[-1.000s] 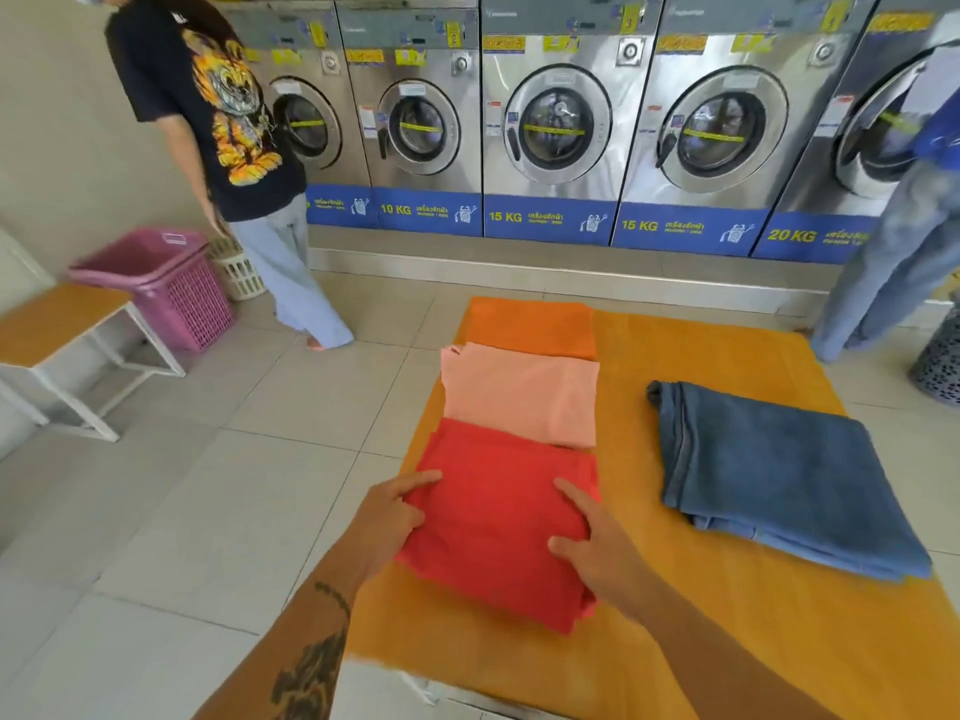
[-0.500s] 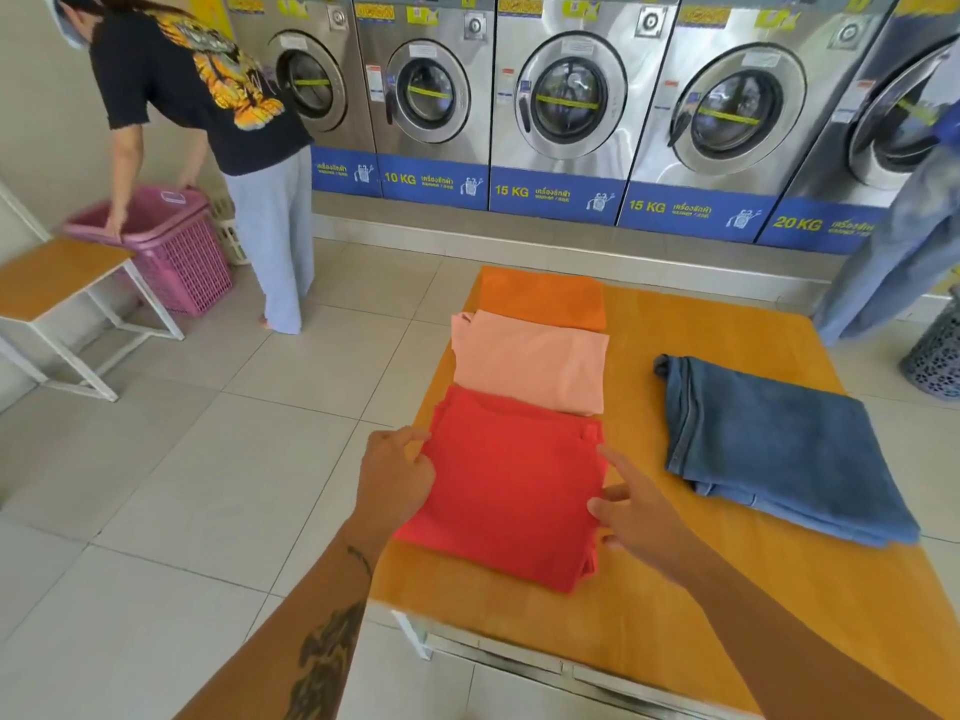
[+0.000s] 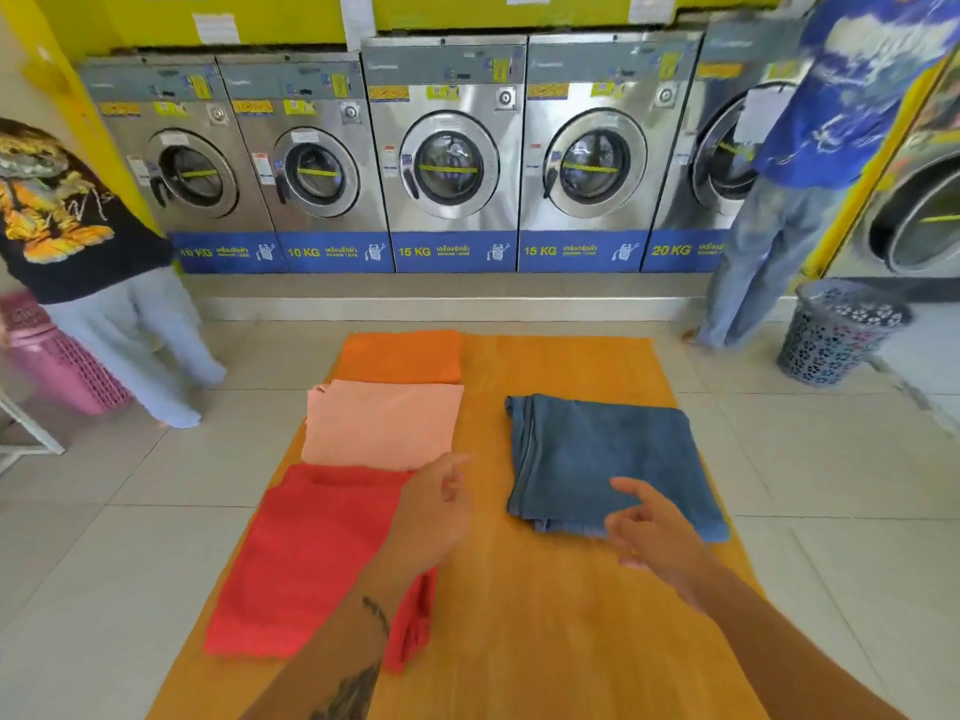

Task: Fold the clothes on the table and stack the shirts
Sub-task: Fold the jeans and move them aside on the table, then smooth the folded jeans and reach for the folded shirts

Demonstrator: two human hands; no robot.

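Three folded shirts are lying in a row along the left side of the orange worktop [image 3: 571, 615]: a red shirt [image 3: 311, 558] nearest the person, a peach shirt [image 3: 382, 423] just beyond it with their edges meeting, and an orange shirt [image 3: 402, 356] at the far end, partly under the peach one. Folded blue jeans [image 3: 602, 454] are sitting well apart on the right side.

The left hand [image 3: 434, 517] is hovering over the red shirt's far right corner, its fingers [image 3: 452, 478] loosely curled and holding nothing. The right hand [image 3: 649, 532] is hanging over the near edge of the jeans, fingers spread open and empty.

Behind the worktop, washing machines [image 3: 449, 158] are lining the wall, two people are standing by them, and a grey basket [image 3: 836, 335] is sitting on the floor.
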